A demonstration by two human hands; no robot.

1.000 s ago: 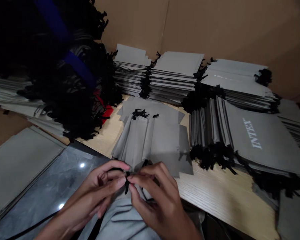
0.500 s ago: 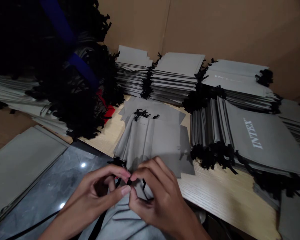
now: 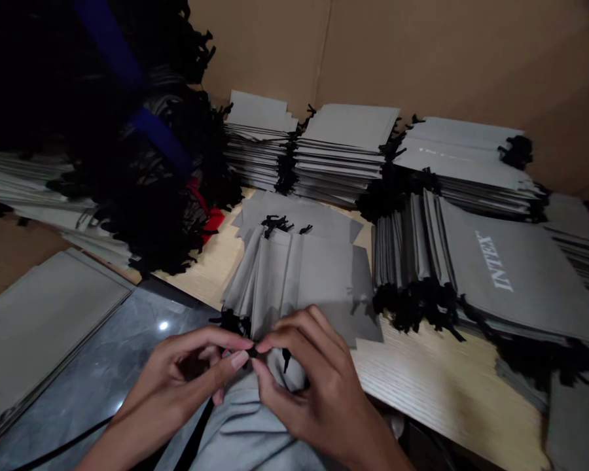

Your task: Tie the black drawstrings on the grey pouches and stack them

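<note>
Nearest the camera, left hand (image 3: 186, 376) and right hand (image 3: 307, 386) meeting fingertip to fingertip, each pinched shut with thumb and forefinger on a short black drawstring (image 3: 252, 350). Under both hands, a crumpled grey pouch (image 3: 248, 432), the string at its upper edge. Directly beyond the pouch, touching the fingertips, a fanned heap of flat grey pouches (image 3: 299, 278) on the pale wooden surface (image 3: 422, 386), black cord ends showing at its near and far edges. Left of the pouch, a dark glossy slab (image 3: 108, 366) with light glints, and further left a flat grey sheet stack (image 3: 34, 320). Right of the fanned heap, a leaning row of grey pouches, topmost printed INTEX (image 3: 495, 261), with black cords bunched at its near edge. Beyond the fanned heap, three squared piles of pouches (image 3: 346, 147) side by side. Left of those, a tall dark mass of black cords (image 3: 142, 190) crossed by a blue strap (image 3: 160, 134), a bit of red (image 3: 211, 216) at its foot. Farthest back, a brown cardboard wall (image 3: 422, 59).
</note>
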